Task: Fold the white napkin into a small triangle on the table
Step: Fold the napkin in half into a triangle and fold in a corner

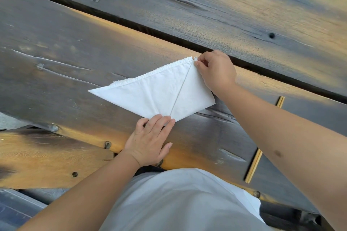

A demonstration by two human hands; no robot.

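White napkin (pixel 150 93) lies flat on the dark wooden table (pixel 65 52), in the middle of the frame. It is folded into a triangular shape, with a long frayed edge running from the left point up to the upper-right corner. A straight crease or flap edge runs from that upper-right corner down to the lower point, dividing a larger left panel from a smaller right panel.

Right hand (pixel 216 72), at centre right of the frame: thumb and forefinger pinched on the napkin's upper-right corner, so it is grasping the cloth. A small tab of fabric shows just above the fingertips. The other fingers are curled in.

Left hand (pixel 150 140), below centre: fingers extended and lying flat, fingertips (pixel 159 120) pressing on the napkin's lower point where the crease ends. Palm is down on the table, thumb spread to the right. It is not clenched around anything; the hand is flat and pressing.

The table is made of wide, weathered planks running diagonally, with dark gaps and several round holes in the upper part of the frame. A thin light-coloured strip (pixel 253 165) is set in the surface at lower right. Person's white garment (pixel 178 202) fills the bottom centre.
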